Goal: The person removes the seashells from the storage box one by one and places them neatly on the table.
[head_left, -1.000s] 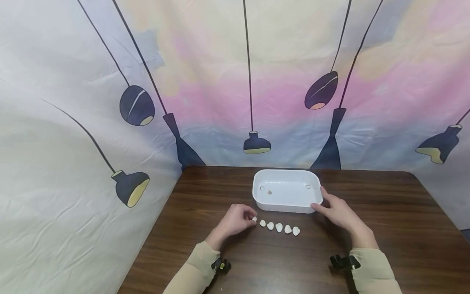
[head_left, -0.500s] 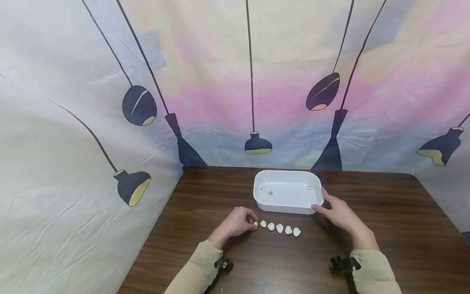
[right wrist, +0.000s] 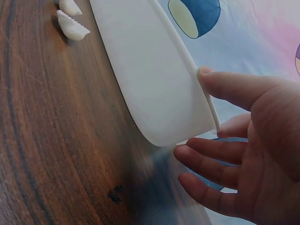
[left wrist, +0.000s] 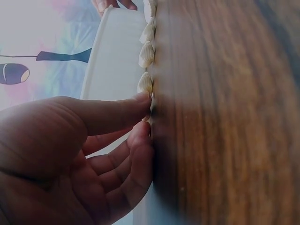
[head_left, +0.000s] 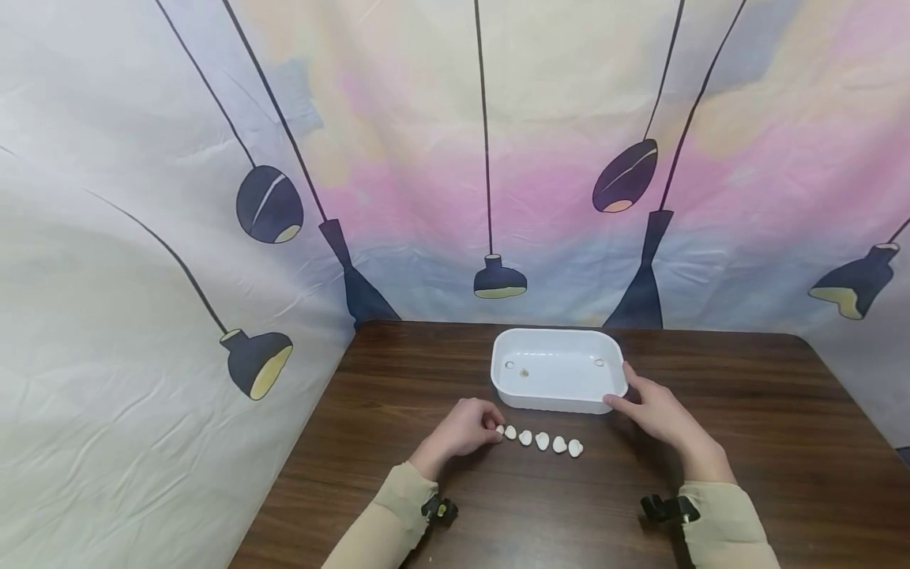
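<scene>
A row of several small white ribbed seashells (head_left: 543,442) lies on the wooden table, in front of a white plastic tub (head_left: 554,403). At the row's left end, my left hand (head_left: 464,427) pinches one more seashell (head_left: 500,431) between thumb and fingers, down at the tabletop. Its fingers largely cover that shell in the left wrist view, where the neighbouring shell (left wrist: 146,83) sits right at the thumb tip. My right hand (head_left: 663,414) holds the tub's front right corner, its thumb (right wrist: 206,75) on the rim and other fingers around the end.
Inside the tub are a small tan piece (head_left: 524,373) and two pale ring-like shapes near its ends. Behind the brown table (head_left: 398,371) hangs a cloth (head_left: 426,158) printed with lamps. Black camera mounts sit on both wrists.
My left hand has slid slightly to the right with its seashell, narrowing the gap to the neighbouring shell. The right hand and the tub stay in place.
</scene>
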`<state>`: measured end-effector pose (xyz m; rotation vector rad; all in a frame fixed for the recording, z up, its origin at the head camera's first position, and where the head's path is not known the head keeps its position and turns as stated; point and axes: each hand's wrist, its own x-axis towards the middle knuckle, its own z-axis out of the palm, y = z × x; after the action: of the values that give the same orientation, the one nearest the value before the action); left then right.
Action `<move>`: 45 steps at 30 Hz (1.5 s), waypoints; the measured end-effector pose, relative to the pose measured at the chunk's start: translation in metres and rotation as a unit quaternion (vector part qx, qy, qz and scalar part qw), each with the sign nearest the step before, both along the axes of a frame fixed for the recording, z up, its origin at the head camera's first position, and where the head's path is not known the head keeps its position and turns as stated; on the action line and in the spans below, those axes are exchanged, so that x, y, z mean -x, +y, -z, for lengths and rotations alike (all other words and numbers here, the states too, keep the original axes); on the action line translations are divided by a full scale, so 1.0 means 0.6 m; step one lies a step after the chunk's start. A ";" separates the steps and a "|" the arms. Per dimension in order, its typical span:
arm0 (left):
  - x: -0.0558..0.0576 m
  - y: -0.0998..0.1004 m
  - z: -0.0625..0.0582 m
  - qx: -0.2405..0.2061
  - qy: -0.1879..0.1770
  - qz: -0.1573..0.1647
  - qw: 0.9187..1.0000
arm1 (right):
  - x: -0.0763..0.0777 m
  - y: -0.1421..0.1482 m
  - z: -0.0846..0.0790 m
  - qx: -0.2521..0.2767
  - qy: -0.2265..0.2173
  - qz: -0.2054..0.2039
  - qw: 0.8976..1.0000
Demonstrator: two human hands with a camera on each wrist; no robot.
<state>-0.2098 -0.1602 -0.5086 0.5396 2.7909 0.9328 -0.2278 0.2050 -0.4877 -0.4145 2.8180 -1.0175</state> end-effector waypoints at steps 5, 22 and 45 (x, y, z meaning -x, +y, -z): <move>0.000 0.001 0.001 -0.001 0.002 -0.002 1.000 | 0.000 0.000 0.000 0.001 0.000 -0.002 1.000; 0.002 -0.003 0.002 -0.007 0.000 0.008 1.000 | -0.002 0.001 -0.002 0.005 -0.008 0.000 1.000; 0.009 -0.016 -0.011 -0.028 -0.031 0.009 0.999 | 0.001 0.002 -0.001 0.004 -0.009 -0.001 1.000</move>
<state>-0.2151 -0.1698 -0.5020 0.5343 2.7082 1.0092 -0.2286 0.2060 -0.4873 -0.4065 2.7970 -1.0283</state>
